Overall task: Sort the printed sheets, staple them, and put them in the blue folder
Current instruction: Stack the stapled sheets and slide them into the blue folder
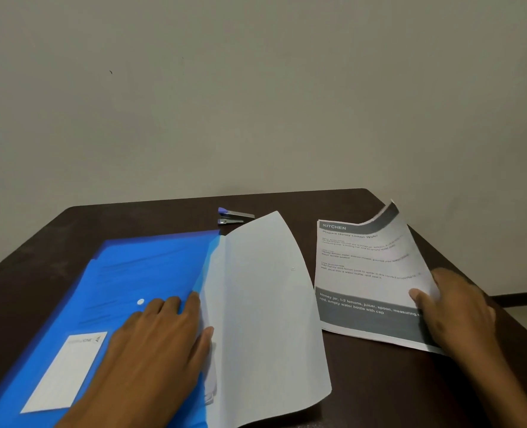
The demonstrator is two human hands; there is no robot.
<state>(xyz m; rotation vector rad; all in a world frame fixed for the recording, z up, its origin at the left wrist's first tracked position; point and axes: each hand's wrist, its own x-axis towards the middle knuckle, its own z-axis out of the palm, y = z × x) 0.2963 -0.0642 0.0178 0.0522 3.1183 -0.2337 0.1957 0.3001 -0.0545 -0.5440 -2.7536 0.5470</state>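
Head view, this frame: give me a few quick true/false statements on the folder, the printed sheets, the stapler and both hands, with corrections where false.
1. The left hand rests on the blue folder. True.
2. The stapler is held in the right hand. False: it lies on the table near the far edge, and neither hand touches it.
3. The right hand holds the printed sheets at their right edge. True.
4. The folder's flap is snapped shut. False: the flap is open and folded out to the right.
5. The top sheet is headed KITCHEN. True.
6. The printed sheets lie inside the folder. False: they are on the table, to the right of the folder.
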